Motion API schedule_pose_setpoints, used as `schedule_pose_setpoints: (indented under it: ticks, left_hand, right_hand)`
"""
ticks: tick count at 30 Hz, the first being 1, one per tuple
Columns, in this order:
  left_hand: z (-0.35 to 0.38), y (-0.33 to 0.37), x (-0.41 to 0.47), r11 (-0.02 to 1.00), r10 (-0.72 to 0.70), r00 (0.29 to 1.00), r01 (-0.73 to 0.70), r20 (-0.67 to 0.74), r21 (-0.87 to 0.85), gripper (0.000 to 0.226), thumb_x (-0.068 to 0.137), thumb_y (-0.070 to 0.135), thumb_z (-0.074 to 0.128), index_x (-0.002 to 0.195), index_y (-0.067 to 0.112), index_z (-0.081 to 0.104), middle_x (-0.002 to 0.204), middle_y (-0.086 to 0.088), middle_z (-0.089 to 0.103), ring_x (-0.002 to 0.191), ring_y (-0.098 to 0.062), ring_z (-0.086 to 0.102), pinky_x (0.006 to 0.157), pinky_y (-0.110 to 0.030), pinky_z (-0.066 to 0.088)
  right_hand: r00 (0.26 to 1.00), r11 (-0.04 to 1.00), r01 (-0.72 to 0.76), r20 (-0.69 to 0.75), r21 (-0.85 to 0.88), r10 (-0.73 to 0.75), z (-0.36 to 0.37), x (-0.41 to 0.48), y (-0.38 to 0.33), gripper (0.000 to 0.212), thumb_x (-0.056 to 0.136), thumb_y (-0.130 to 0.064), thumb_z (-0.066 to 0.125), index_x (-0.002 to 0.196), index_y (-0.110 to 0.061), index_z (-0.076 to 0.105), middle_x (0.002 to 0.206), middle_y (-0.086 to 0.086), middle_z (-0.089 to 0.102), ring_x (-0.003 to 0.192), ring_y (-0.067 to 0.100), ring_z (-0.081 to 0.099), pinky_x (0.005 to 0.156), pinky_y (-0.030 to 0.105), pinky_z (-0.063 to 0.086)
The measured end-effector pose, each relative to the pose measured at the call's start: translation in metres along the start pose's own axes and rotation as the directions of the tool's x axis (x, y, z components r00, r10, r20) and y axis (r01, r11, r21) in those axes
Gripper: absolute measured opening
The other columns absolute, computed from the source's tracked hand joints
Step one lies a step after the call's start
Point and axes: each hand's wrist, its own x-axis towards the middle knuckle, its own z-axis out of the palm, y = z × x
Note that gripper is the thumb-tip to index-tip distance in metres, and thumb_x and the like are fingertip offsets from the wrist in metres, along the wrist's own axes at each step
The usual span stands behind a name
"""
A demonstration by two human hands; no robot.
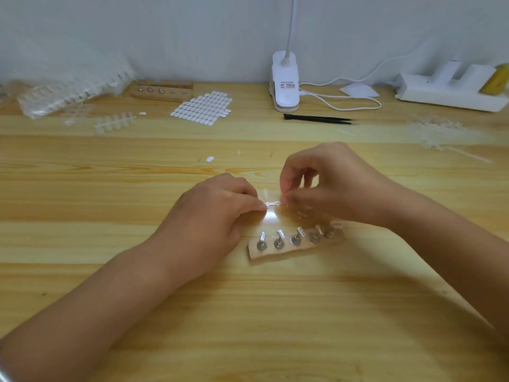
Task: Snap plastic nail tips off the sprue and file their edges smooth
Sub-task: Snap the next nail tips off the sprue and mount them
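My left hand (217,216) and my right hand (330,186) meet over the table's middle, each pinching one end of a short clear plastic sprue piece (272,204) with nail tips on it. The clear plastic is blurred and partly hidden by my fingers. Just below my hands lies a wooden block (294,249) with several metal pegs, small clear pieces standing on them.
At the back left lie bags of clear nail tip sprues (74,86), a loose sprue (114,123), a second wooden peg block (162,91) and a sheet of white stickers (203,107). A clip lamp (285,81), black tweezers (316,118), a power strip (451,92) and plastic scraps (440,133) sit right.
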Motion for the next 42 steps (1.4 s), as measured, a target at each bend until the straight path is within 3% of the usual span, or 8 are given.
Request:
schedule_pose_setpoints:
  ticks: [4,7,11,16,27,32,39,42]
  left_hand:
    - [-0.002,0.002,-0.001,1.0,-0.006,1.0,0.005,0.008,0.019,0.037,0.079,-0.005,0.056,0.103,0.014,0.077,0.102,0.001,0.071,0.096,-0.026,0.065,0.076,-0.045,0.055]
    - [-0.007,0.005,0.002,0.999,-0.031,0.999,0.032,0.01,-0.03,0.038,0.082,0.014,0.044,0.098,0.021,0.078,0.098,0.01,0.071,0.093,-0.016,0.064,0.079,-0.04,0.052]
    - [-0.001,0.025,0.003,0.964,-0.135,0.986,0.107,-0.101,-0.243,0.032,0.082,0.015,0.046,0.091,0.021,0.076,0.095,0.014,0.07,0.093,-0.009,0.064,0.08,-0.036,0.05]
    - [0.016,0.055,0.006,0.946,-0.138,0.989,0.15,0.061,-0.287,0.021,0.072,0.042,0.062,0.085,0.03,0.072,0.088,0.014,0.064,0.085,-0.005,0.06,0.082,-0.031,0.046]
    - [0.032,0.055,0.016,0.929,-0.184,0.98,0.148,-0.078,-0.34,0.016,0.07,0.036,0.072,0.068,0.021,0.072,0.071,0.008,0.064,0.076,-0.014,0.059,0.076,-0.046,0.048]
    - [0.032,0.056,0.016,0.853,-0.264,0.964,0.213,-0.041,-0.476,0.011,0.069,0.026,0.084,0.066,0.021,0.074,0.072,0.008,0.067,0.074,-0.009,0.064,0.08,-0.04,0.049]
    - [0.031,0.056,0.015,0.858,-0.255,0.966,0.207,-0.04,-0.471,0.009,0.068,0.029,0.078,0.068,0.02,0.076,0.074,0.008,0.07,0.076,-0.01,0.065,0.083,-0.042,0.048]
    - [0.031,0.057,0.015,0.861,-0.265,0.963,0.216,-0.045,-0.461,0.013,0.066,0.036,0.073,0.066,0.023,0.075,0.073,0.009,0.069,0.077,-0.009,0.064,0.084,-0.044,0.048]
  right_hand:
    - [0.995,0.982,0.003,-0.101,0.189,0.016,-0.03,-0.012,0.004,0.015,0.074,-0.012,0.085,0.074,-0.018,0.071,0.068,-0.006,0.069,0.059,-0.001,0.056,0.061,0.014,0.047]
    - [0.997,0.949,-0.024,0.083,0.316,-0.003,-0.052,-0.026,0.006,0.009,0.071,-0.019,0.083,0.076,-0.018,0.077,0.07,0.0,0.074,0.05,0.0,0.06,0.05,0.01,0.045]
    - [0.956,0.971,0.055,0.268,0.232,-0.118,-0.051,-0.038,0.009,0.005,0.076,-0.019,0.08,0.081,-0.02,0.079,0.065,-0.01,0.07,0.045,0.004,0.054,0.05,0.018,0.048]
    - [0.953,0.981,0.086,0.274,0.174,-0.132,-0.042,-0.034,0.011,0.007,0.078,-0.021,0.08,0.083,-0.025,0.079,0.07,-0.004,0.071,0.059,0.017,0.048,0.058,0.033,0.043]
    - [0.949,0.989,0.082,0.293,0.125,-0.116,-0.04,-0.029,0.007,0.009,0.071,-0.031,0.076,0.079,-0.03,0.08,0.072,-0.005,0.071,0.067,0.012,0.052,0.062,0.027,0.046]
    - [0.932,0.99,0.028,0.355,0.138,-0.076,-0.041,-0.024,0.009,0.006,0.076,-0.04,0.077,0.081,-0.038,0.078,0.071,0.002,0.07,0.064,0.036,0.057,0.058,0.053,0.054]
    - [0.91,0.981,-0.005,0.408,0.193,-0.076,-0.044,-0.02,0.008,0.007,0.081,-0.014,0.079,0.08,-0.022,0.08,0.061,0.0,0.067,0.035,0.005,0.048,0.036,0.011,0.032]
    - [0.913,0.981,-0.051,0.408,0.185,-0.029,-0.042,-0.022,0.008,0.007,0.082,-0.02,0.077,0.079,-0.027,0.079,0.064,-0.003,0.07,0.047,0.028,0.053,0.031,0.031,0.039]
